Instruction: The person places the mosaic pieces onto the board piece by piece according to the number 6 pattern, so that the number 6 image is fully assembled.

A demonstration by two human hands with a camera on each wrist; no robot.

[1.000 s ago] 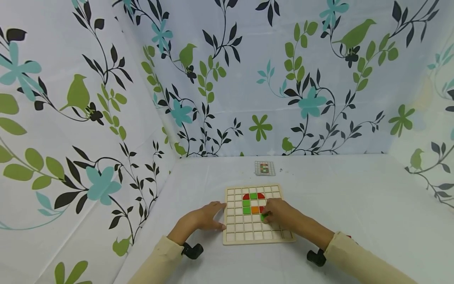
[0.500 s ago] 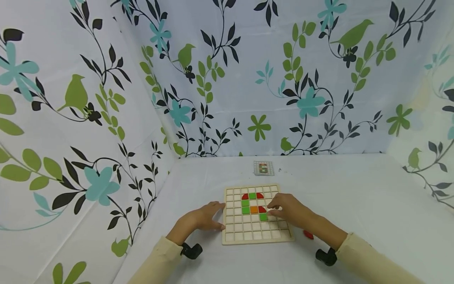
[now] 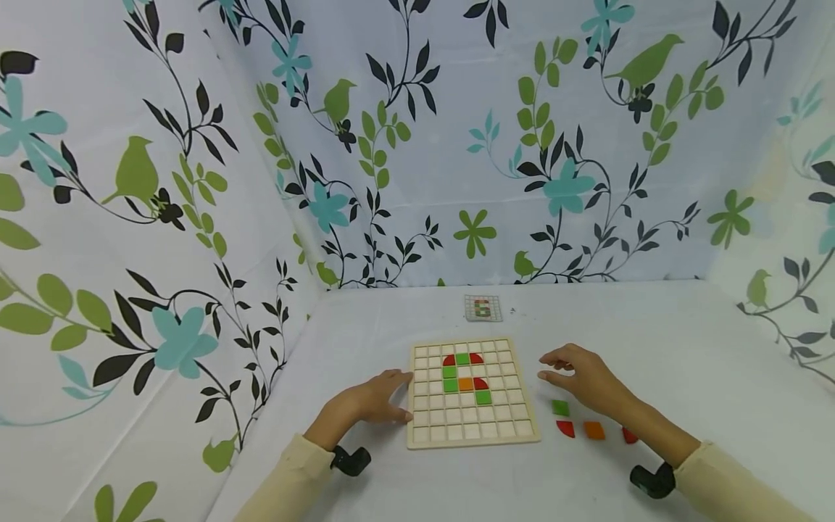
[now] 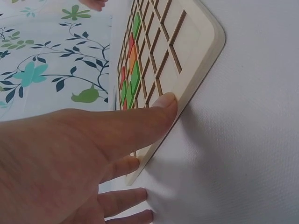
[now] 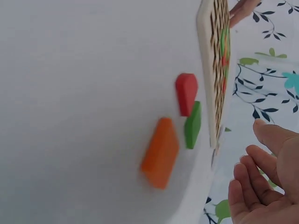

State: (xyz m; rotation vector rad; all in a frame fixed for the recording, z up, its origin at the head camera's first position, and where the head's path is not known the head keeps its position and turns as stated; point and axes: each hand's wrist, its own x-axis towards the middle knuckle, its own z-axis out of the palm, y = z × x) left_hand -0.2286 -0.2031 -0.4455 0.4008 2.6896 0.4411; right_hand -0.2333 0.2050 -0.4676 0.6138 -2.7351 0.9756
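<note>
A wooden grid board (image 3: 430, 433) lies on the white table with green, red and orange tiles in some of its cells. My left hand (image 3: 373, 397) touches the board's left edge; in the left wrist view its thumb (image 4: 161, 109) presses on the rim, fingers spread. To the right of the board my right hand (image 3: 587, 377) hovers with nothing between thumb and fingers. Below it lie a loose green square tile (image 3: 560, 407), a red rounded tile (image 3: 565, 428) and an orange square tile (image 3: 594, 431). Another red tile (image 3: 629, 435) shows partly behind the right forearm.
A small card (image 3: 483, 308) with a coloured grid pattern lies behind the board, near the back of the table (image 3: 378, 319). A curtain (image 3: 417, 145) printed with leaves, birds and flowers hangs behind and at both sides.
My right hand has left the board, moving right off a green tile that now shows in its cell. The loose tiles beside the board have come into sight. The left hand stays put.
</note>
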